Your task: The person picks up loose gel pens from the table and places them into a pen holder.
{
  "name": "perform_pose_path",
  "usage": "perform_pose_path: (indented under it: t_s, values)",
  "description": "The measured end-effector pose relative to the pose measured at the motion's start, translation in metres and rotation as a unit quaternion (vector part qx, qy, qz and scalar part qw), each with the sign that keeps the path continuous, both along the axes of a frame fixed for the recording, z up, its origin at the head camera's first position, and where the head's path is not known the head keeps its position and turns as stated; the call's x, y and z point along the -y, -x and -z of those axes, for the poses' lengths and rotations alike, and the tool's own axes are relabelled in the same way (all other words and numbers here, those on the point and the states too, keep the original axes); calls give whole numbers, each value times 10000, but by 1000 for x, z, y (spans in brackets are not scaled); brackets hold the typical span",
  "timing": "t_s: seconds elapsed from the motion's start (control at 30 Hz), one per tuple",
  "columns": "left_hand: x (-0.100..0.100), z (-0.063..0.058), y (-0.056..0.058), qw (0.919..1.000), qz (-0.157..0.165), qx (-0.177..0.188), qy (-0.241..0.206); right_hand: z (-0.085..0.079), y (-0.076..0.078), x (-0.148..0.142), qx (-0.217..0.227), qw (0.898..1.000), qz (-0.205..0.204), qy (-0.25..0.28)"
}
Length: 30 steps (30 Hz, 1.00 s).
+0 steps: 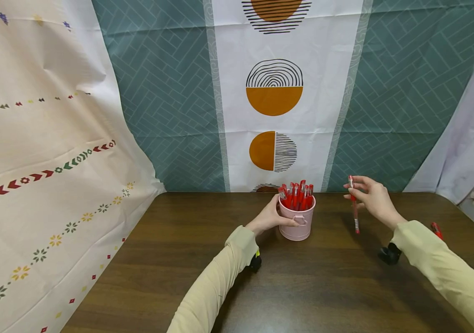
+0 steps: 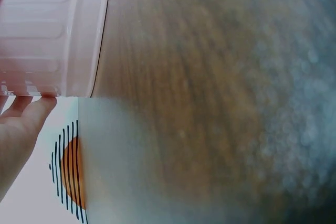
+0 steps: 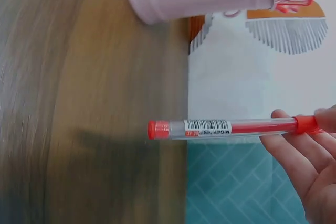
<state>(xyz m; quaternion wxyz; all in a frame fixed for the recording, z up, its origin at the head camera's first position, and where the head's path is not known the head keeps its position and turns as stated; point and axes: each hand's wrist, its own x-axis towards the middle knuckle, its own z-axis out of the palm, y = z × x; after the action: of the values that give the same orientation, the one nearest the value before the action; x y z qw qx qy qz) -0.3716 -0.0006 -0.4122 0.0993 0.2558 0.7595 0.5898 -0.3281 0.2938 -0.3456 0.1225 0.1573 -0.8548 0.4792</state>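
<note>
A small pink bucket [image 1: 296, 226] stands on the table, with several red pens [image 1: 297, 196] upright inside it. My left hand [image 1: 273, 215] grips the bucket from its left side, thumb across the front by the small handle. To the right of the bucket, my right hand [image 1: 372, 199] pinches a red gel pen [image 1: 354, 210] near its capped upper end. That pen hangs almost vertical over the table. In the right wrist view the pen's clear barrel [image 3: 262, 126] carries a barcode label, and its red end plug points away from the fingers.
Another red pen [image 1: 437, 230] lies on the brown wooden table [image 1: 311, 286] at the right, partly hidden by the right sleeve. A patterned curtain [image 1: 170, 92] hangs behind the table's back edge, and a cream cloth [image 1: 53, 194] hangs along the left.
</note>
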Motion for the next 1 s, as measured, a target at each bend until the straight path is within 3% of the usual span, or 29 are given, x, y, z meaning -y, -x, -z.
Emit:
perform_pose_path:
  t_s: [0.2,0.43,0.57,1.0]
  values:
    - [0,-1,-1,9999,-64,39,99,-4,2,4,228,9920,-467,1152]
    - [0,-1,-1,9998,-81,27,160,-7,2,10,608,9632,-1034,2406]
    - [0,0,-1,9999,-68,48,150,-10,2,15,721,9572,-1144,2558]
    - [0,1,1,9999,-77,71,74,-21,4,31,627,9533,-1260,2673]
